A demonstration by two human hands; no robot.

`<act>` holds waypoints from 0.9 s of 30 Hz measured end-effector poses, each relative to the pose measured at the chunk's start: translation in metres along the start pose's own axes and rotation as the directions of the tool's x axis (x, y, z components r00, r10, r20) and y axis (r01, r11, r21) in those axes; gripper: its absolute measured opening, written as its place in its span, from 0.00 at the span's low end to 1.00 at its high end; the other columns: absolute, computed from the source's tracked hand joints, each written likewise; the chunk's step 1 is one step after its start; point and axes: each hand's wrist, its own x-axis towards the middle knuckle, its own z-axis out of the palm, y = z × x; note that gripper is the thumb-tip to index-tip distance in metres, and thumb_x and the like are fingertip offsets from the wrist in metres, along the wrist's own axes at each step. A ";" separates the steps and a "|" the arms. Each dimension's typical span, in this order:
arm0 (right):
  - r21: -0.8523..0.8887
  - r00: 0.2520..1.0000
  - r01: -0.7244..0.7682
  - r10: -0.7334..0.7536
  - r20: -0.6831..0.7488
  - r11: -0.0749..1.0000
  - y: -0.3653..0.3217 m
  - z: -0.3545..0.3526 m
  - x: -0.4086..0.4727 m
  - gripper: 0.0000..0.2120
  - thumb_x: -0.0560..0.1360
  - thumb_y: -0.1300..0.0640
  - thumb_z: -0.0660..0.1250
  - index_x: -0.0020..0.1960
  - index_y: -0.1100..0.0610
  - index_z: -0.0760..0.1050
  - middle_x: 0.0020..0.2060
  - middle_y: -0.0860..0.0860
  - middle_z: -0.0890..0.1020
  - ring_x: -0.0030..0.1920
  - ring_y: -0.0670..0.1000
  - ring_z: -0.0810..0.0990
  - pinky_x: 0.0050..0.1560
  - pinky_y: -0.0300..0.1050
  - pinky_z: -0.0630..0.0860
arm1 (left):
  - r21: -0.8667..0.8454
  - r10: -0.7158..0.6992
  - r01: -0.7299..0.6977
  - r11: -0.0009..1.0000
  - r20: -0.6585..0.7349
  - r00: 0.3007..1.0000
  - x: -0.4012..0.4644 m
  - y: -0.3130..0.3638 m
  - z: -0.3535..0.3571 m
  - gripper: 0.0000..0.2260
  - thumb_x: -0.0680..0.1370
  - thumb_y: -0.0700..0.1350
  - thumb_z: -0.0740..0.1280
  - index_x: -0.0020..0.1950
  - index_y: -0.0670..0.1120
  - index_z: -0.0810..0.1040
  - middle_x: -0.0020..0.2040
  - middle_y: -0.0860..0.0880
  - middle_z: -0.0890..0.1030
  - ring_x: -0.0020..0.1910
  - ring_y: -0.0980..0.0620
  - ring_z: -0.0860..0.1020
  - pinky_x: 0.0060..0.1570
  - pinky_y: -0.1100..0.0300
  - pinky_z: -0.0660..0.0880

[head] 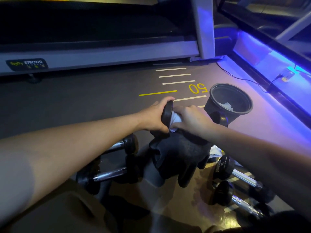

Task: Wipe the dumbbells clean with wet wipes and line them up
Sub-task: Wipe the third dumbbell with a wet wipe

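My left hand [155, 115] grips one black end of the dumbbell [167, 115] that I hold up over my knee, with my fingers curled around its rim. My right hand [191, 117] presses a white wet wipe [175, 119] around the handle, fingers bent around it, just beside that end. The other end of this dumbbell shows behind my right wrist, close to the wall of the black bin [218, 106]. A dark cloth [181, 155] hangs under my hands. Two dumbbells [107, 175] lie on the floor at my left, two more dumbbells [239, 179] at my right, near a crumpled wipe [216, 152]. Between my hands and the treadmill edge [101, 58] the floor [84, 98] is open, with painted lines
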 end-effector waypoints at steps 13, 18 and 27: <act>0.092 0.961 -0.059 0.031 0.275 0.994 0.002 -0.002 0.037 0.23 0.61 0.39 0.77 0.47 0.52 0.77 0.43 0.52 0.81 0.45 0.57 0.80 0.44 0.50 0.78 | 0.063 -0.006 0.009 0.998 -0.040 0.999 0.003 0.002 -0.002 0.49 0.62 0.48 0.81 0.75 0.61 0.56 0.70 0.50 0.69 0.64 0.47 0.74 0.58 0.54 0.75; 0.050 0.978 -0.086 0.074 0.194 0.995 0.002 0.009 0.030 0.13 0.68 0.47 0.71 0.49 0.52 0.75 0.41 0.52 0.77 0.49 0.60 0.81 0.41 0.45 0.69 | 0.066 -0.007 0.009 0.998 -0.037 0.999 0.002 0.003 -0.003 0.49 0.61 0.49 0.81 0.74 0.61 0.57 0.70 0.50 0.69 0.65 0.47 0.74 0.61 0.50 0.74; -0.131 0.997 -0.039 0.030 -0.066 0.991 -0.005 0.027 0.007 0.14 0.75 0.48 0.64 0.56 0.54 0.73 0.47 0.55 0.84 0.51 0.62 0.82 0.42 0.51 0.69 | 0.042 0.014 -0.013 0.999 -0.032 0.999 -0.003 0.001 -0.004 0.49 0.58 0.51 0.83 0.72 0.63 0.59 0.66 0.50 0.70 0.62 0.47 0.74 0.61 0.50 0.74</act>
